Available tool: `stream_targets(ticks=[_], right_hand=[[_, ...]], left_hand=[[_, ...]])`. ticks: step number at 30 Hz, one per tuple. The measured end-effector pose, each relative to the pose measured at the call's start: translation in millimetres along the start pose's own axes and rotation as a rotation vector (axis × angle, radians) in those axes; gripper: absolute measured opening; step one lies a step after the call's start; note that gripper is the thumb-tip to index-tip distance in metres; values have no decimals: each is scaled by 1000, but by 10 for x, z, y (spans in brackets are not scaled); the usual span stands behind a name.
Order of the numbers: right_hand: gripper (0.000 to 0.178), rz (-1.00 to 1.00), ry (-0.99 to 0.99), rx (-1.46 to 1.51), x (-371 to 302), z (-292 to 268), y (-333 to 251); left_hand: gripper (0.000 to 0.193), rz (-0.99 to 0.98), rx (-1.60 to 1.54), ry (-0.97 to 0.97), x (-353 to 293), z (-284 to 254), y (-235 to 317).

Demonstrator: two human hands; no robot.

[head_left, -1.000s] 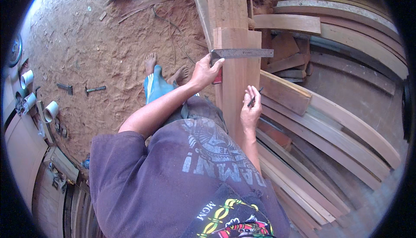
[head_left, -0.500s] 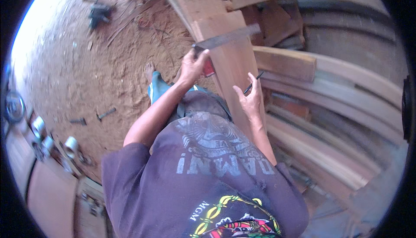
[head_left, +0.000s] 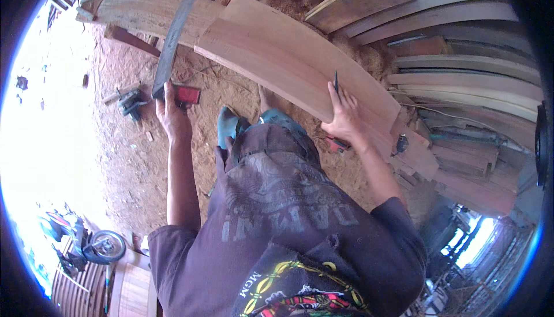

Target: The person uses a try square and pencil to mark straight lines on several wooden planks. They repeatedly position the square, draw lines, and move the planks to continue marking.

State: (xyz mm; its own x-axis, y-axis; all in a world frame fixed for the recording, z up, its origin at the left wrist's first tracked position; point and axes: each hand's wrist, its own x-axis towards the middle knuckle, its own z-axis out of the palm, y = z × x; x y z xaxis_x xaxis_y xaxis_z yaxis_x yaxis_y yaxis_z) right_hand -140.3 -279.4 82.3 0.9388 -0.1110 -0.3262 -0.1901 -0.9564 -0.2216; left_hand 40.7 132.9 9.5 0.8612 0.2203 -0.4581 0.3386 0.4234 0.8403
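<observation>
My left hand (head_left: 172, 118) is closed on the dark stock of a try square (head_left: 176, 37). Its long metal blade points away from me and crosses over the far plank (head_left: 135, 14). Right beside these fingers shows a red rectangular thing (head_left: 187, 94); whether the hand touches it I cannot tell. My right hand (head_left: 348, 119) lies over a wide reddish wooden board (head_left: 277, 51), with a dark pencil (head_left: 336, 80) held at the thumb, tip upward. The board slants across in front of me, its left end overlapping the far plank.
Stacked boards (head_left: 461, 14) fill the right side. On the sawdust-covered ground at the left lies a dark power tool (head_left: 131, 103). A red and black object (head_left: 336, 144) sits below the board near my right wrist. A motorcycle (head_left: 86, 242) stands at the lower left.
The try square has left the board and swung out to the left with my left hand. My right hand has come down onto the board, still with the pencil. The whole view has turned.
</observation>
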Motion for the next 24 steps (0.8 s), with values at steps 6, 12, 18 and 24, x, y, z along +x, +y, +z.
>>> stream_targets(ticks=[6, 12, 18, 24], right_hand=[[89, 325, -239, 605, 527, -633, 919], [108, 404, 30, 457, 1122, -266, 1369], [102, 432, -120, 561, 1005, -347, 1319], [106, 447, -78, 610, 896, -421, 1027]], left_hand=[[47, 96, 258, 28, 65, -386, -56], [56, 69, 309, 142, -77, -642, -221], [57, -74, 202, 180, -110, -923, -166], [53, 25, 233, -174, 212, -862, -169]])
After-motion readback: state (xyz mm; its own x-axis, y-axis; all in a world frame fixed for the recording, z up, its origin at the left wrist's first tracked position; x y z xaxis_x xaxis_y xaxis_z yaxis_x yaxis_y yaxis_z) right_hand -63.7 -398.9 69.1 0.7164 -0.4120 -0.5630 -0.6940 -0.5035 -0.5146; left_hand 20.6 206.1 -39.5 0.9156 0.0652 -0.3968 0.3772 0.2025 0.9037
